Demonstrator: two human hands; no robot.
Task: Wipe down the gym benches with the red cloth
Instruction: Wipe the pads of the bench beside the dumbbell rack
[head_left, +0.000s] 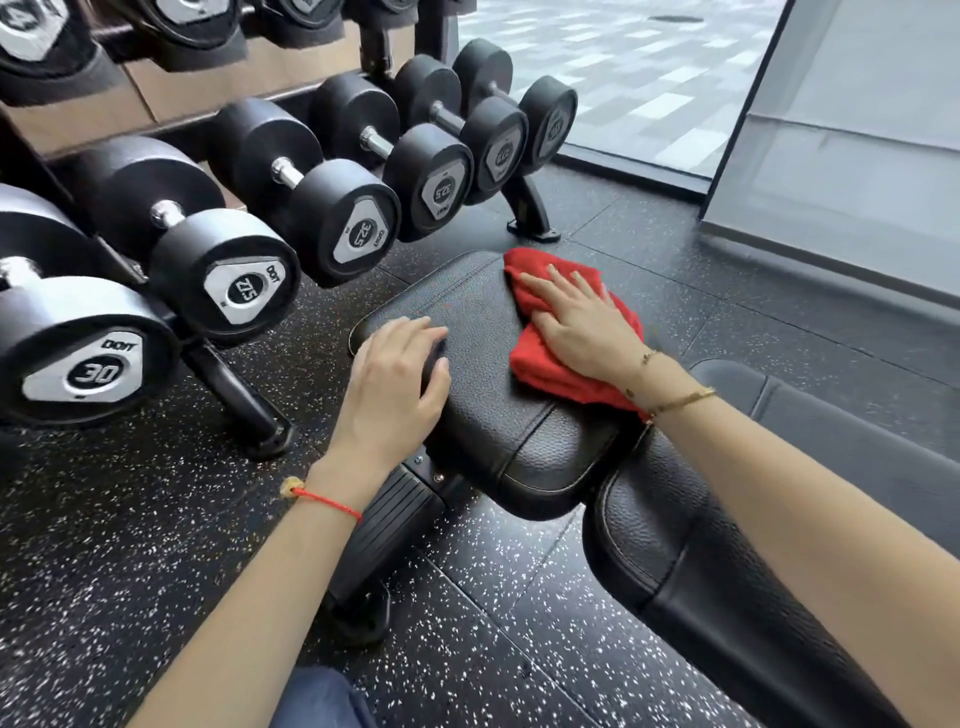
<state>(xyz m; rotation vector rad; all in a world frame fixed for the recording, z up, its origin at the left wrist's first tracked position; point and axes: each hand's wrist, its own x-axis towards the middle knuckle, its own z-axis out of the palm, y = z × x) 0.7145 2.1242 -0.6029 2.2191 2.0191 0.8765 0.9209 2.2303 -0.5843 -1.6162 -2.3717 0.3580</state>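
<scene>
A: Nearest me, the back pad (701, 545) looks untouched, I'd judge. My left hand (395, 379) lies on the seat pad's (483, 395) left edge, fingers curled over its side, steadying it.

B: And the cloth?

A: The red cloth (558, 332) is bunched at the seat pad's far right corner, under my right hand (582, 322), fingers flat and spread, pressing it down. We're mid-wipe on the seat. Next I'd sweep left across the bare leather, away from the dumbbell rack (530, 208) beyond.
</scene>
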